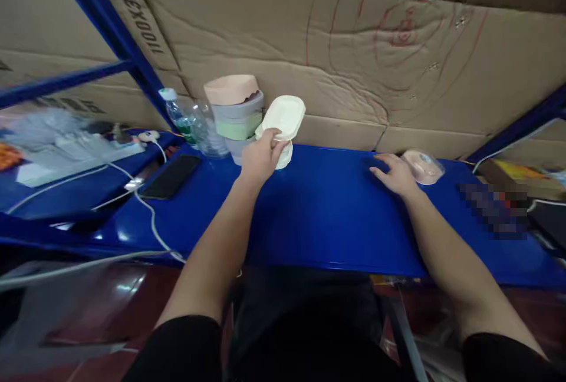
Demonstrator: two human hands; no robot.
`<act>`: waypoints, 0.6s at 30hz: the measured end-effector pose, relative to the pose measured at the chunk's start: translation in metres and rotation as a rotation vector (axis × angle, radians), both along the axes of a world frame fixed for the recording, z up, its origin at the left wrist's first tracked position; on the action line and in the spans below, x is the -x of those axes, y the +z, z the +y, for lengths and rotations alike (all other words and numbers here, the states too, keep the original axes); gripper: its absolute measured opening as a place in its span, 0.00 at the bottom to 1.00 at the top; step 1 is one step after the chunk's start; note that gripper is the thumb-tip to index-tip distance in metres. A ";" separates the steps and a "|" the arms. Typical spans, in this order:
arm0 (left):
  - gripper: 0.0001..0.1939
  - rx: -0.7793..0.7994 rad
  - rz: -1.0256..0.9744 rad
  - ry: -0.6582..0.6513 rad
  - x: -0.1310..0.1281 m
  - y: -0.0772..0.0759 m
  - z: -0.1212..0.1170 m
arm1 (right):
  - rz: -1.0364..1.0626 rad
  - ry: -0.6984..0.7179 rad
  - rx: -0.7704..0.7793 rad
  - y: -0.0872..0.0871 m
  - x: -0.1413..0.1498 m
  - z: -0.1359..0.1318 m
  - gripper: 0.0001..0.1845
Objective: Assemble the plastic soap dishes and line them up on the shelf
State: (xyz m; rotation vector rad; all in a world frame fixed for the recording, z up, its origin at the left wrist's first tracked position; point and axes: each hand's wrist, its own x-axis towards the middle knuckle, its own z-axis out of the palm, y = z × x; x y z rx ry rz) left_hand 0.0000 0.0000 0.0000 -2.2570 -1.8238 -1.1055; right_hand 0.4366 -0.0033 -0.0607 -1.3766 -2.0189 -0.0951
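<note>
My left hand (260, 159) grips the near edge of a cream-coloured rounded rectangular plastic lid or shallow tray (287, 114), tilted above the table. Just below it is another cream piece (285, 157), partly hidden by my fingers; whether the two are joined I cannot tell. Beside that hand, to the left, rises a stack of pastel plastic containers (239, 112) in peach, grey and green. My right hand (395, 174) holds nothing, its fingers apart over the blue table. Next to it lies a round pinkish item in clear plastic packaging (423, 167).
On the blue table (327, 211), clear plastic bottles (183, 119) and a black phone (172, 177) are at the left. White cables (152, 217) run across the left side. Cardboard (283, 34) walls the back, between blue metal posts (106, 16). A blurred patch covers something at right.
</note>
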 end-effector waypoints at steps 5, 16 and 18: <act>0.15 0.103 0.017 -0.329 -0.024 -0.008 -0.016 | 0.294 0.048 0.109 0.001 0.024 -0.006 0.35; 0.23 0.426 0.363 -0.488 -0.056 -0.029 -0.027 | -0.048 0.196 0.464 0.001 0.049 -0.013 0.24; 0.20 0.291 0.225 -0.421 -0.044 -0.021 -0.020 | -0.088 0.192 0.458 0.002 0.051 -0.014 0.24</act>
